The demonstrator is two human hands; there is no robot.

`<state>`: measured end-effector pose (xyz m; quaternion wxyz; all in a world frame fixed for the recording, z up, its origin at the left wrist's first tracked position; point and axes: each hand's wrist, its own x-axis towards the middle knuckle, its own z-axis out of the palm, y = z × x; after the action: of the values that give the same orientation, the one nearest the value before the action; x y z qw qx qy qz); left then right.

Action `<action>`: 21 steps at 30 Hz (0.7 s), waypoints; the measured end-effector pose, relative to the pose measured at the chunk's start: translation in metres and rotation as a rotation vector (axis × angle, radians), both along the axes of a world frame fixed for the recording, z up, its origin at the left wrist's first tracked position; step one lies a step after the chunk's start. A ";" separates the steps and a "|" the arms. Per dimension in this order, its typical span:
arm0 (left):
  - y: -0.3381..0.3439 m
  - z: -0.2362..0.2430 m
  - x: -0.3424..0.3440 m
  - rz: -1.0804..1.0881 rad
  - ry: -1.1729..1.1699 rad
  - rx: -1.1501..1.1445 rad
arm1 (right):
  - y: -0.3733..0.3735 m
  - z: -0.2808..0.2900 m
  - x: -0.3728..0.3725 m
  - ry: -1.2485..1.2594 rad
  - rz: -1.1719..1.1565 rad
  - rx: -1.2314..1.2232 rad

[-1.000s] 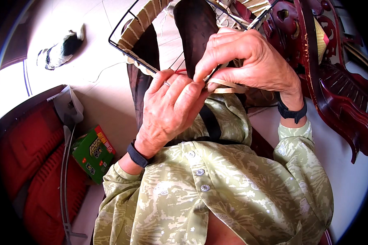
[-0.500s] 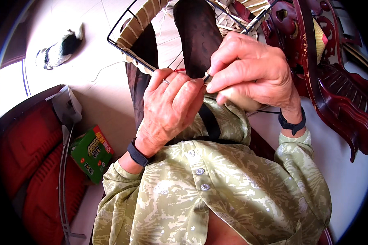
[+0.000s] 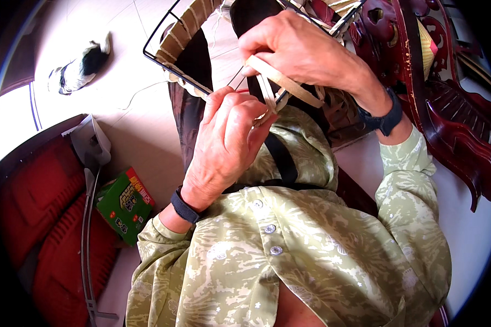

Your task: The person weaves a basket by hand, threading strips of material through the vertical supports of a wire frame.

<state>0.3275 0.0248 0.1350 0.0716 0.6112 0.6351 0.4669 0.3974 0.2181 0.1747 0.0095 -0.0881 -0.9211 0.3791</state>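
Observation:
A black wire frame (image 3: 170, 66) with beige strip wrapped and woven along its sides rests over my knees. My left hand (image 3: 223, 133) is closed on the frame's near rod, its thumb and forefinger pinching where the strip goes round. A flat beige strip (image 3: 289, 85) rises from that spot and bends in a loose loop. Above and beyond the rod, my right hand (image 3: 300, 52) is closed on this strip, palm down. Its fingertips are partly hidden behind the hand. Dark straps circle both wrists.
A black-and-white animal (image 3: 82, 66) lies on the tiled floor at the far left. Red cushioned seating (image 3: 43, 201), a green box (image 3: 124, 208) and a grey metal stand (image 3: 86, 234) are on the left. Carved dark-red wooden furniture (image 3: 436, 114) stands close on the right.
My right hand has moved up, away and to the left from beside my left hand, drawing the strip into a visible loop. My left hand stays at the rod.

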 end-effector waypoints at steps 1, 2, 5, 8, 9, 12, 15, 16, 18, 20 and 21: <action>-0.002 0.000 0.000 0.001 0.002 -0.019 | 0.000 -0.006 -0.004 0.012 0.049 0.021; -0.002 0.000 0.000 0.001 0.001 -0.037 | 0.000 -0.007 -0.007 -0.070 0.075 0.032; -0.003 0.002 -0.003 -0.020 0.032 -0.061 | -0.001 -0.008 -0.010 -0.224 0.122 0.060; 0.000 0.003 -0.005 -0.041 0.075 -0.059 | 0.001 -0.014 -0.005 -0.193 0.111 0.081; 0.001 0.003 -0.005 -0.032 0.100 -0.052 | 0.001 -0.012 -0.006 -0.263 0.127 0.106; 0.002 0.004 -0.003 -0.012 0.152 -0.061 | 0.002 -0.002 -0.012 -0.416 0.165 0.164; 0.003 0.013 -0.001 -0.003 0.129 -0.110 | 0.006 -0.003 -0.013 -0.379 0.149 0.185; 0.004 0.015 -0.001 0.000 0.106 -0.116 | 0.013 -0.007 -0.011 -0.308 0.120 0.181; 0.004 0.021 0.001 0.022 0.058 -0.181 | 0.018 -0.002 -0.007 -0.223 0.030 0.069; 0.004 0.029 0.003 0.037 -0.002 -0.285 | 0.007 0.012 0.010 0.134 0.082 0.240; 0.005 0.033 0.003 0.033 0.007 -0.338 | 0.003 0.024 0.020 0.244 0.027 0.193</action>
<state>0.3302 0.0299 0.1676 0.1635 0.5815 0.7147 0.3526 0.4175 0.2210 0.1987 0.1247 -0.0278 -0.9463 0.2970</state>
